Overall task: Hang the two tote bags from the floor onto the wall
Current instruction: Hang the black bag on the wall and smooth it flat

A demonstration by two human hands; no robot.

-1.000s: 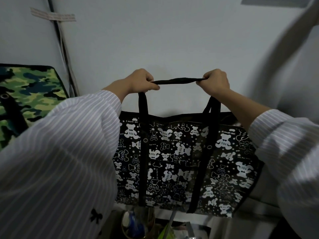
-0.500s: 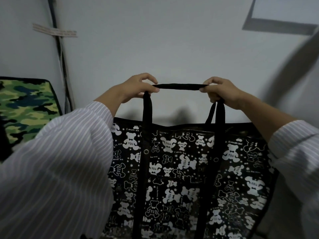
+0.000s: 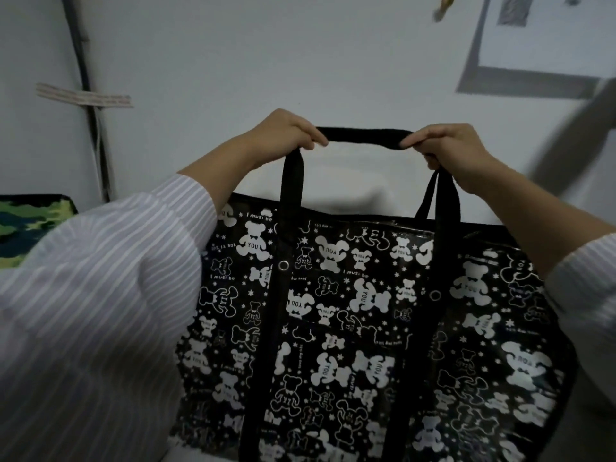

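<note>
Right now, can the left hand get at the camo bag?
Probably not: the left hand grips the handle of the bear-print tote, sharing it with the right hand. The camo bag sits low left, partly behind the sleeve.

Dim white wall (image 3: 233,61), dark corner pipe (image 3: 83,71), taped label (image 3: 85,96)

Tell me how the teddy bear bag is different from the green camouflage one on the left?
The bear bag is black with white teddies; the camouflage bag is blotchy green. The left hand and right hand hold the bear bag up by its handle; no hand touches the camouflage bag. The bear bag fills the middle; only a corner of the camouflage bag shows, beside the striped sleeve. Both have black edging.
</note>
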